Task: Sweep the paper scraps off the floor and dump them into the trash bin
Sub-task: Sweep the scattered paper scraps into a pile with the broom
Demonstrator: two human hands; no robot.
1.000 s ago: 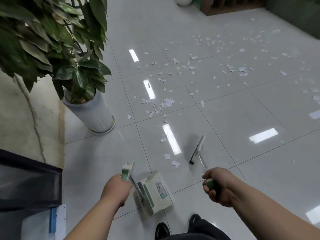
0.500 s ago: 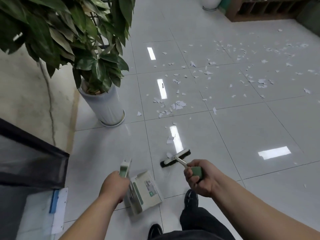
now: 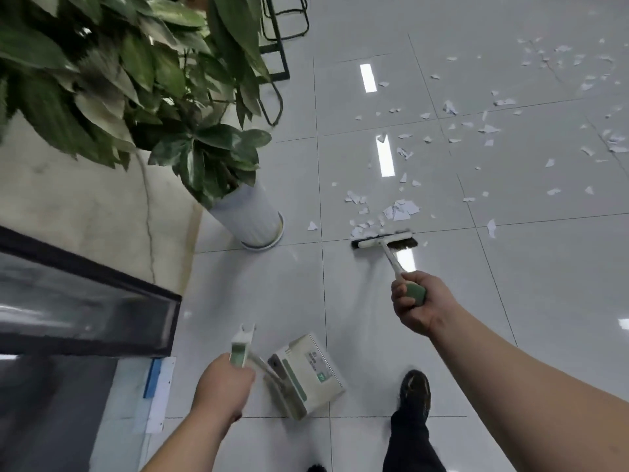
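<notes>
Head view shows me the broom (image 3: 384,240) set down on the floor (image 3: 544,284) ahead of the person. Its head lies crosswise along a grout line, long axis running left to right, dark bristles against the tile. The pale shaft comes off the middle of the head and slants back and to the right into the right hand (image 3: 417,303), whose grip is clamped round the green end of the handle. The thickest heap of paper scraps (image 3: 400,210) lies just beyond the broom head, and the nearest bits touch its left half. More scraps are scattered thinly over the tiles toward the far right corner of the floor. The left hand (image 3: 223,383) is low and near, its grip closed round the green-and-white handle of the dustpan (image 3: 306,376). The forked tip of that handle pokes up past the knuckles. The cream pan hangs to the right of the hand, tilted, its labelled face up. I cannot tell whether it touches the floor. It is well apart from the broom head. A potted plant (image 3: 248,216) stands by the left edge of the floor, leaning in this wide view, left of the scraps. A dark glass panel (image 3: 85,301) sits nearer on that side, and one black shoe (image 3: 415,386) is planted right of the dustpan.
</notes>
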